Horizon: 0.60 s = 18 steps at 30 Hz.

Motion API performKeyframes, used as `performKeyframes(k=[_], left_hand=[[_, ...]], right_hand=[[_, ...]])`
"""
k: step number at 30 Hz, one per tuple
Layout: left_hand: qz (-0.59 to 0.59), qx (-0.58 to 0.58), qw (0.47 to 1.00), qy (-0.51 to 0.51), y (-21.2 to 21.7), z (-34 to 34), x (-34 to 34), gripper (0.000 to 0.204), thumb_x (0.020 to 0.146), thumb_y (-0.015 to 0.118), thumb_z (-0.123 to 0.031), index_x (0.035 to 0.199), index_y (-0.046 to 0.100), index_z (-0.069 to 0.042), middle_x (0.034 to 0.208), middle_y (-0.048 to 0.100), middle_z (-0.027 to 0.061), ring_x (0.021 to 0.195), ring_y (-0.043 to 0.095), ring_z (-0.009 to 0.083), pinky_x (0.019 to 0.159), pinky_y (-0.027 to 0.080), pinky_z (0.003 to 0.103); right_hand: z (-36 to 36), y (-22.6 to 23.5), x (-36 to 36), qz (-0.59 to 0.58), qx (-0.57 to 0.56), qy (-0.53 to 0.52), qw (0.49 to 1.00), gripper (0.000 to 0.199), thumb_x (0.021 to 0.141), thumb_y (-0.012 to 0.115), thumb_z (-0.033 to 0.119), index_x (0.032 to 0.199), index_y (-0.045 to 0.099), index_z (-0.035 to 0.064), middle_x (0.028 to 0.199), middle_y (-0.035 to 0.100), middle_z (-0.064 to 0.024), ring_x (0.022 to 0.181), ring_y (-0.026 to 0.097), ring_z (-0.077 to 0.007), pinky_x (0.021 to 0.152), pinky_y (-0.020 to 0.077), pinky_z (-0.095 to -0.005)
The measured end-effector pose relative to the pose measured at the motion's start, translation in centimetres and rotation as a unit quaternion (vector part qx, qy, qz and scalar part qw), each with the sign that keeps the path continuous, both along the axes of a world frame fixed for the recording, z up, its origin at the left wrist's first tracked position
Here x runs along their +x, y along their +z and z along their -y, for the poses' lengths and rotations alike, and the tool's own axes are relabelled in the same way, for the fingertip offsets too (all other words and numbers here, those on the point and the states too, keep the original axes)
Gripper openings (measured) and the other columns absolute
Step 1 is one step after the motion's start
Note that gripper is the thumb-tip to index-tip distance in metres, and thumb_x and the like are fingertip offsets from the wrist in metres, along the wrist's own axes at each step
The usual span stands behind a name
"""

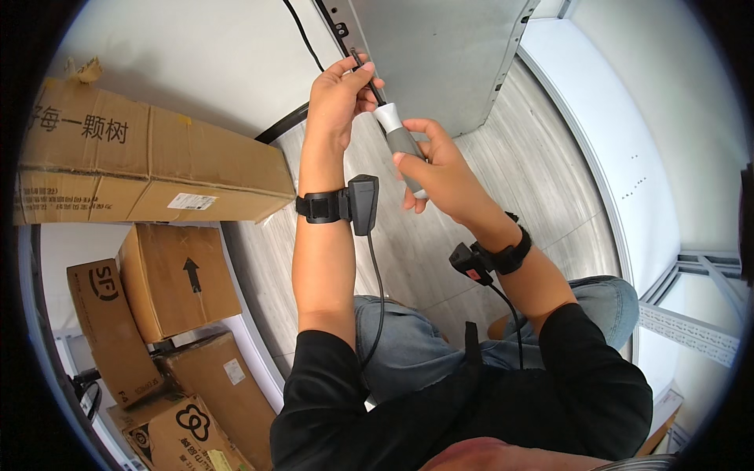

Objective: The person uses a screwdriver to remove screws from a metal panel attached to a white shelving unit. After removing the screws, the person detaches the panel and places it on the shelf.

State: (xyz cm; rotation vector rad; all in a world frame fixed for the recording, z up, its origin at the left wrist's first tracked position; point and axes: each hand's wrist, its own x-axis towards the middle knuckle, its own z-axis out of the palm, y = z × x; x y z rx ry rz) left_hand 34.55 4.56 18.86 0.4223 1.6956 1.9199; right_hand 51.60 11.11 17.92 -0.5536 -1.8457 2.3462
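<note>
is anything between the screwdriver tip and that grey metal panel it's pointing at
Nothing visible stands between them. The screwdriver is held in the right hand by its grey handle, while the left hand pinches the thin shaft near its tip, right at the edge of the grey metal panel. Only those fingers crowd the tip.

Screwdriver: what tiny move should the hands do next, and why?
Probably ease the screwdriver tip up to the grey panel. The right hand grips the handle, and the left hand pinches the thin shaft as if steering it. The tip sits right by the panel's edge with holes; whether it already touches is unclear.
</note>
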Motion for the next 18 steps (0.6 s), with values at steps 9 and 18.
performKeyframes(k=[9,18], left_hand=[[-0.037,-0.006,0.999,-0.001,-0.6,0.7,-0.6,0.035,0.083,0.066,-0.007,0.115,0.054,0.002,0.073,0.063,0.0051,0.054,0.057,0.0103,0.049,0.046,0.021],[-0.049,-0.019,0.999,0.003,0.0,0.7,-0.3,0.029,0.088,0.057,-0.006,0.115,0.053,0.004,0.078,0.065,0.0079,0.062,0.062,0.0141,0.054,0.048,0.024]], right_hand=[[0.3,-0.8,-0.8,-0.012,0.105,0.050,0.993,0.048,0.080,0.063,0.020,0.118,0.041,0.0012,0.084,0.057,-0.0087,0.059,0.060,-0.0140,0.044,0.0451,-0.0268],[-0.7,-2.1,-0.5,-0.009,-0.129,0.084,0.988,0.057,0.084,0.060,0.019,0.131,0.033,-0.0002,0.090,0.056,-0.0090,0.072,0.061,-0.0154,0.056,0.0517,-0.0301]])
